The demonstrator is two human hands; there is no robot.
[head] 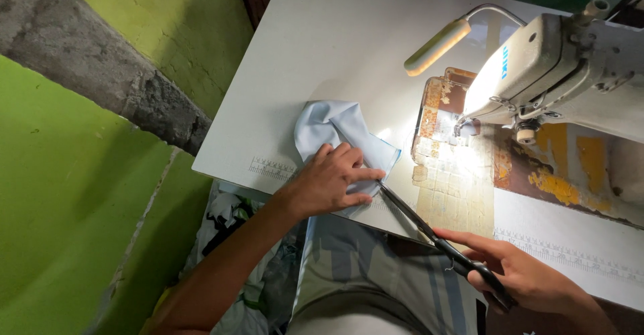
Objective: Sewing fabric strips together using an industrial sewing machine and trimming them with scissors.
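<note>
A folded piece of light blue fabric (335, 130) lies on the white sewing table (322, 46) near its front edge. My left hand (332, 179) presses flat on the near part of the fabric, fingers spread toward the right. My right hand (526, 274) grips the black handles of a long pair of scissors (429, 231). The blades point up and to the left, with their tip at the fabric edge next to my left fingertips.
A white sewing machine (557, 67) with a lit lamp stands at the right on a worn rusty yellow plate (557, 181). A padded lever (436, 45) sticks out at the back. Printed rulers (272, 169) mark the table's front edge. Green walls (74, 194) stand at the left.
</note>
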